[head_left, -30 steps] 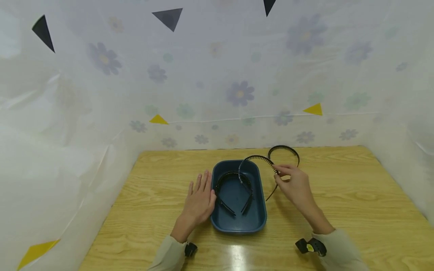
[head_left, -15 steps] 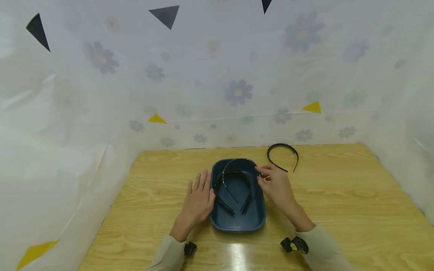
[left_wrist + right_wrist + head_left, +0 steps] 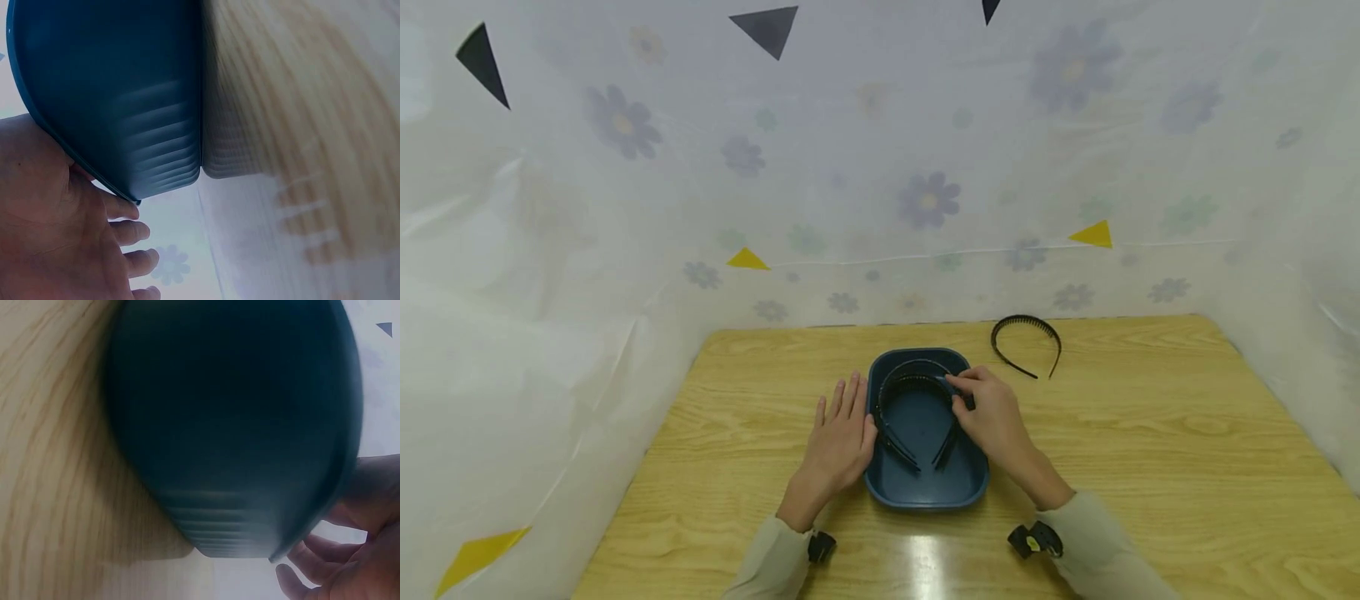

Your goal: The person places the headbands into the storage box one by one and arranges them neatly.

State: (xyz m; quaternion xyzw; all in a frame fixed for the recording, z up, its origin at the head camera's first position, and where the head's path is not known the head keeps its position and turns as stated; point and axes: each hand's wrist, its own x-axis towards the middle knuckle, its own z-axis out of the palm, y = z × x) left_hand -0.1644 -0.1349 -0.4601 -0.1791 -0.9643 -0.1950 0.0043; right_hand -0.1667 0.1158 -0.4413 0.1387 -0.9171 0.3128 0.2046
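Note:
A dark blue rectangular plastic bin [image 3: 925, 497] stands on the wooden table. Black toothed headbands [image 3: 901, 452] lie inside it, overlapping too closely to count. With thumb and fingers, my right hand [image 3: 996, 421] pinches the right side of a thin headband [image 3: 917, 362] over the ones in the bin; its fingertips are partly hidden. My left hand [image 3: 837, 442] rests with straight fingers along the bin's left rim. In the left wrist view, that hand [image 3: 69, 219] touches the bin's rim from outside. The right wrist view hides the held headband behind the bin wall [image 3: 231, 425].
Another black toothed headband [image 3: 1022, 319] lies on the wooden table [image 3: 1150, 433] behind and right of the bin. White sheeting [image 3: 842, 183] with flower prints and coloured triangles hangs behind and at both sides.
My right hand has moved left and carried the thin headband from above the bin's right edge down into the bin, over the others. My left hand has stayed at the rim.

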